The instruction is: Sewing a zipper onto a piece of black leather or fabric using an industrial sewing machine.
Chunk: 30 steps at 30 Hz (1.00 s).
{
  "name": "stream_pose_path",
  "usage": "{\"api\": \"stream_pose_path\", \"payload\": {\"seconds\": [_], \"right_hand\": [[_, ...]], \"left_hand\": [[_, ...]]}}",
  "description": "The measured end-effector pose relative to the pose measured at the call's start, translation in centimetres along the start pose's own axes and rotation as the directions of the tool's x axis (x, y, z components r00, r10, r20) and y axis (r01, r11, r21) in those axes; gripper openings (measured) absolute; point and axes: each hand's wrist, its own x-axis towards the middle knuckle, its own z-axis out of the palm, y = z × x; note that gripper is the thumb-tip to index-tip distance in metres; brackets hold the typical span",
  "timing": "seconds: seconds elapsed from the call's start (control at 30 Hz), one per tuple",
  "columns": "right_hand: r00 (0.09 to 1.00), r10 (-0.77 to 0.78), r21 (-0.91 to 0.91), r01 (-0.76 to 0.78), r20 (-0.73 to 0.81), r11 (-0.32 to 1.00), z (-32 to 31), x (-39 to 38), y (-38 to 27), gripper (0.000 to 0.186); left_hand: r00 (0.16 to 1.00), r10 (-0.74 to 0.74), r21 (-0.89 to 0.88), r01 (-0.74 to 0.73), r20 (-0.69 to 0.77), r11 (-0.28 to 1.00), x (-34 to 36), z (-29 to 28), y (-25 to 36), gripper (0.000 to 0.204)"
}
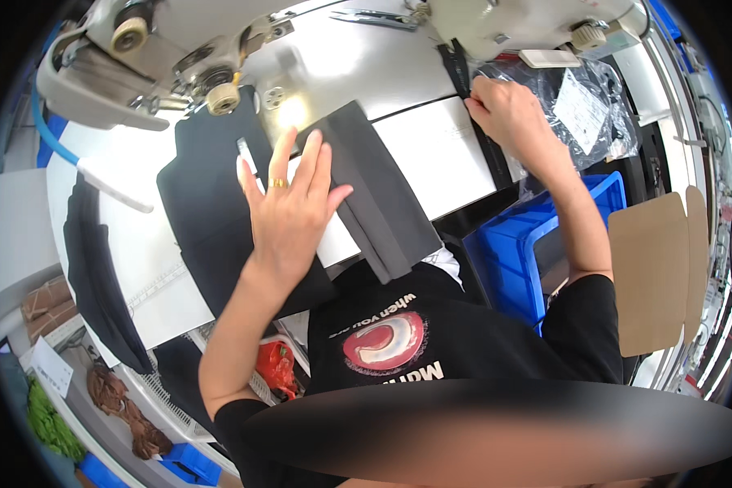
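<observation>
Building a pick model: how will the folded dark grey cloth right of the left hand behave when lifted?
Likely floppy: the dark grey cloth looks like fabric, with lengthwise folds. Probably light for its size, since it lies fairly flat with little visible thickness. Its folds might open or shift if only one layer is pinched; I see no clip holding them.

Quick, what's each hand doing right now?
Left hand: open, spread over dark fabric.
Right hand: closed at a black strip; can't tell if gripping it.
</observation>
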Motion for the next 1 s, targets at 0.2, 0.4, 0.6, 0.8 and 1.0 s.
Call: {"api": "stream_pose_path", "payload": {"seconds": [0.2, 0.4, 0.6, 0.8, 1.0], "right_hand": [[0.799, 0.248, 0.707, -0.601, 0.549, 0.372, -7.4, 2.7, -7.2, 0.019], [0.908, -0.088, 0.838, -0.337, 0.410, 0.428, -2.3, 2.9, -14.7, 0.023], [0.862, -0.105, 0.735, -0.351, 0.495, 0.580, -0.3, 3.5, -14.9, 0.023], [0.963, -0.218, 0.441, 0.267, -0.160, 0.857, 1.1, 5.2, -12.6, 0.020], [0.906, -0.312, 0.324, 0.398, -0.287, 0.858, 4.0, 4.5, -11.5, 0.036]], "left_hand": [[0.988, 0.156, -0.084, -0.154, 0.019, 0.985, 1.7, 0.6, -3.8, 0.048], [0.993, 0.120, -0.213, -0.120, -0.015, 0.970, 1.8, 1.1, -4.7, 0.047], [0.993, 0.084, -0.274, -0.103, -0.080, 0.956, 1.2, 1.4, -4.2, 0.044], [0.967, 0.126, -0.146, -0.160, -0.221, 0.976, 0.9, 1.6, -3.8, 0.019], [0.960, 0.171, -0.021, -0.180, -0.221, 0.983, 0.7, 1.2, -3.6, 0.026]]}}
